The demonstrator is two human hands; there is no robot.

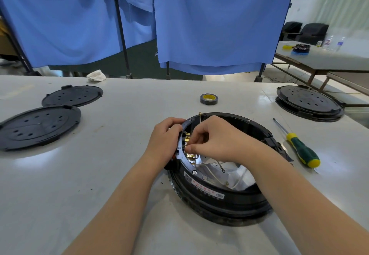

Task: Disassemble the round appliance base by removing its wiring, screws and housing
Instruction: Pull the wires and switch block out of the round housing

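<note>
The round black appliance base lies open side up on the white table, showing a shiny metal inside with loose white wires that end in ring terminals. My left hand grips the base's left rim from outside. My right hand reaches inside the rim, with fingers curled and pinching at the gold connector terminals on the inner left wall. What the fingertips hold is partly hidden. One wire end sticks up behind my right hand.
A green and yellow screwdriver lies right of the base. A roll of tape sits behind it. Two black perforated covers lie at the left, and another round black base stands at the far right. Blue curtains hang beyond the table.
</note>
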